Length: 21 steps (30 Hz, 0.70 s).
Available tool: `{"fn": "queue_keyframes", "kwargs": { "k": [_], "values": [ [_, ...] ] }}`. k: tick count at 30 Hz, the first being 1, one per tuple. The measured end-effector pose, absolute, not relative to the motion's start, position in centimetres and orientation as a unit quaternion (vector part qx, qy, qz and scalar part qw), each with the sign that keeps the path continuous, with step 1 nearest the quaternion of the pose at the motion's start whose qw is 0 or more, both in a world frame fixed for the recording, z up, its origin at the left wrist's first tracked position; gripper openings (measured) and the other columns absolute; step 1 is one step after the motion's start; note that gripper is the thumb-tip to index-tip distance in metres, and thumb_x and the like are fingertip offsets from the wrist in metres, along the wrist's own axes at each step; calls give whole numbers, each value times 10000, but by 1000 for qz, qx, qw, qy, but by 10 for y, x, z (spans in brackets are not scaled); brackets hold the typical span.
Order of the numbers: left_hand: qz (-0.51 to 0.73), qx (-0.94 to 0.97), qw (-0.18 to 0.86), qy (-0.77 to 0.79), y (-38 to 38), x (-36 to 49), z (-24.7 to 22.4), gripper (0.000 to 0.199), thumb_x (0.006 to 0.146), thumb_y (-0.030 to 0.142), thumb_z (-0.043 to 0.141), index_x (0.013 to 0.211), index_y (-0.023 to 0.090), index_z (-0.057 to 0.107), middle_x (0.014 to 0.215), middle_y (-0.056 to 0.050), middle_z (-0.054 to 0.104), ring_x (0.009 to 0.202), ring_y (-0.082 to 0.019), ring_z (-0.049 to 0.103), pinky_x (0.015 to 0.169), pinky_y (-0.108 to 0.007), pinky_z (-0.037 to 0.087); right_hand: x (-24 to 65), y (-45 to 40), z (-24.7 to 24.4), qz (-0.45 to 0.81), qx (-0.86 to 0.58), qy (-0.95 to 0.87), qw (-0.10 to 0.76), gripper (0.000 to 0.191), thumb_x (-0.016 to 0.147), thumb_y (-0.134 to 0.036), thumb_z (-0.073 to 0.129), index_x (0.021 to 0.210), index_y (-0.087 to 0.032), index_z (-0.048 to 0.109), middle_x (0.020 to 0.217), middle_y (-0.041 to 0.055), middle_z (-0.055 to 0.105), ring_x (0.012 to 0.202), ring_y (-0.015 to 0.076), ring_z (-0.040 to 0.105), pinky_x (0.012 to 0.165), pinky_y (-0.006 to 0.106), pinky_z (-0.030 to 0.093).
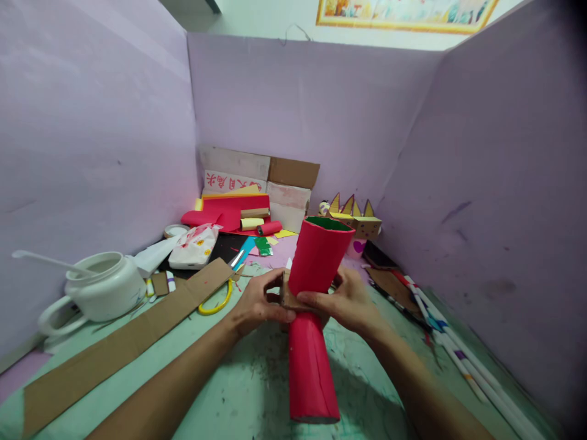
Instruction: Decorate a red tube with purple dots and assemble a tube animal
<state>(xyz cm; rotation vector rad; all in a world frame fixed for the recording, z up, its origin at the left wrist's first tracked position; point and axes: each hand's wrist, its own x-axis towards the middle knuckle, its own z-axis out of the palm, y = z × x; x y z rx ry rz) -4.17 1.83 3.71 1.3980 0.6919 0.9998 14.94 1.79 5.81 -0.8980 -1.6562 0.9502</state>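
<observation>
Two red paper-covered tubes meet at a small piece of cardboard [290, 294] in front of me. The upper red tube [321, 253] leans up and away, with a dark green inside showing at its open top. The lower red tube [312, 370] points down toward me, a seam along its side. My left hand [263, 299] pinches the cardboard piece from the left, thumb below and fingers above. My right hand [346, 299] wraps the right side at the joint, its thumb across the base of the upper tube. Some right fingers are hidden behind it.
A long cardboard strip [132, 345] lies at left beside yellow-handled scissors [217, 305] and a white pot [103, 287] with a spoon. Coloured paper, a tissue pack [192, 244] and a cardboard box [288, 198] stand behind. White rods [463, 348] lie at right. Purple panels enclose the table.
</observation>
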Motion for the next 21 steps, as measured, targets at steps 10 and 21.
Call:
{"fn": "queue_keyframes", "kwargs": {
  "k": [10, 21],
  "values": [
    [517, 698, 392, 302, 26, -58, 29, 777, 608, 270, 857, 1299, 206, 505, 1355, -126, 557, 1242, -320, 535, 1088, -422, 384, 179, 18, 66, 372, -312, -682, 547, 833, 496, -406, 936, 1258, -274, 627, 1401, 103, 573, 1314, 354, 481, 1118, 534, 339],
    [538, 808, 22, 238, 37, -66, 18, 712, 749, 60, 687, 1367, 299, 426, 1532, -151, 393, 1456, -335, 296, 1139, -558, 325, 162, 23, 44, 616, -321, -516, 501, 690, 584, -605, 840, 1149, -253, 662, 1270, 122, 637, 1101, 304, 632, 867, 445, 540]
  ]
}}
